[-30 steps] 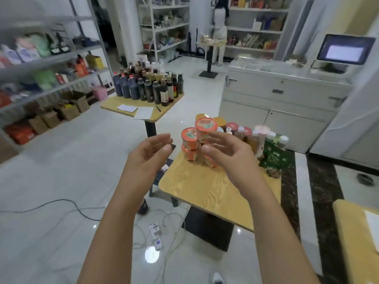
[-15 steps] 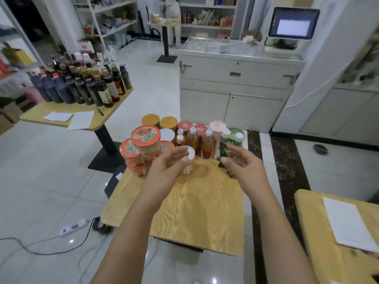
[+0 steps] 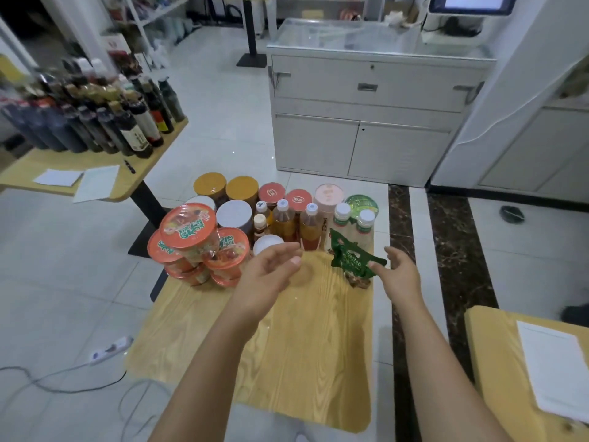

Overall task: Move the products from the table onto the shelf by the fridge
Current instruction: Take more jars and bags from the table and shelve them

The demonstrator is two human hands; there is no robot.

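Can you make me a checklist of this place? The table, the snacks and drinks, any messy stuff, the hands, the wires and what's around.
surface: wooden table, products crowded at its far end.
job's things: stacked noodle cups, jars, drink bottles and a green snack bag, all on the table.
clutter: paper sheet on the table to the right.
hands: left hand open, hovering in front of the jars; right hand has its thumb at the green snack bag's corner, grip unclear.
cables: corded power strip on the floor, left.
surroundings: dark bottles on another table; white cabinet behind.
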